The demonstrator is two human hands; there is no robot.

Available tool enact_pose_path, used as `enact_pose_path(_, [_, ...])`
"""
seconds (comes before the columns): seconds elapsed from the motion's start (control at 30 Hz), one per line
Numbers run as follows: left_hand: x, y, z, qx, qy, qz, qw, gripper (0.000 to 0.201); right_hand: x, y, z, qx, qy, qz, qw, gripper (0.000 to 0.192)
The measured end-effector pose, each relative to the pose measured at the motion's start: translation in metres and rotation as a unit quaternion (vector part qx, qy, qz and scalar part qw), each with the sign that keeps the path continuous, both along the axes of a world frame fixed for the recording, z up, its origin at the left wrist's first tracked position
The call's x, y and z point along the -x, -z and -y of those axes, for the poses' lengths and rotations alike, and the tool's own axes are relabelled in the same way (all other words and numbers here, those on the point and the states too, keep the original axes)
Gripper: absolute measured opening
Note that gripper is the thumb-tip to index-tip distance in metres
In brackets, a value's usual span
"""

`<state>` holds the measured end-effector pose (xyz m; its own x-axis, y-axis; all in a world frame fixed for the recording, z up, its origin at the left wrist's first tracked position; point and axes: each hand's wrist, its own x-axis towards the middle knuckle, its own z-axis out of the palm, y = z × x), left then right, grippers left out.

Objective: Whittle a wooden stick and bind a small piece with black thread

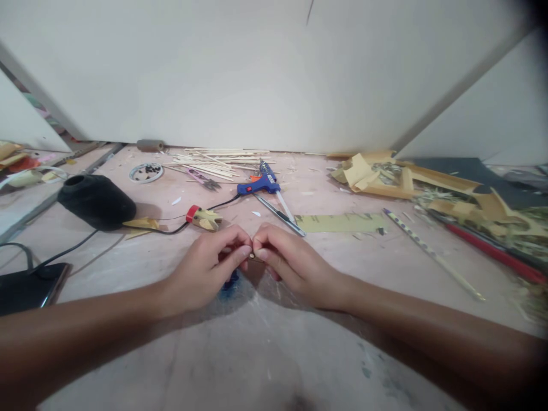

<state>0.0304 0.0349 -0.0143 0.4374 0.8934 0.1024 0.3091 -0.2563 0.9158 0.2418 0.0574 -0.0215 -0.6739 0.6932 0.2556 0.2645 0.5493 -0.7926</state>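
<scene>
My left hand [209,265] and my right hand [295,262] meet in the middle, both closed in a pinch. Between their thumbs and forefingertips shows a tiny pale piece [252,256], mostly covered by the fingers, its kind too small to make out. Just beyond the hands lie a craft knife [280,215] and a blue hot glue gun [261,182] with a glue stick poking from its back. To the left sits a small pale object with a red band [203,217]. Under my left hand is a dark blue patch [230,282] on the worktop.
At left are a black thread cone [96,201] and a phone [32,288] with a cable. Behind lie thin wooden sticks [214,162], snips [205,180] and a dish of dark bits [146,172]. Rightward are a sandpaper strip [340,222], a pencil [432,253] and shavings [440,197].
</scene>
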Motion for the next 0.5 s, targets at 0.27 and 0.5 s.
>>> enact_pose_path(0.27, [-0.0015,0.0010,-0.0010,0.019,-0.024,0.021,0.999,0.012,0.0005,0.0021,-0.0004,-0.024,0.024,-0.005,0.999,0.015])
enact_pose_path(0.5, [0.0017,-0.0004,0.0001,0.002,0.003,0.001,1.000,0.022,0.0011,0.0006,0.0004,-0.024,0.031,-0.007,0.999,0.014])
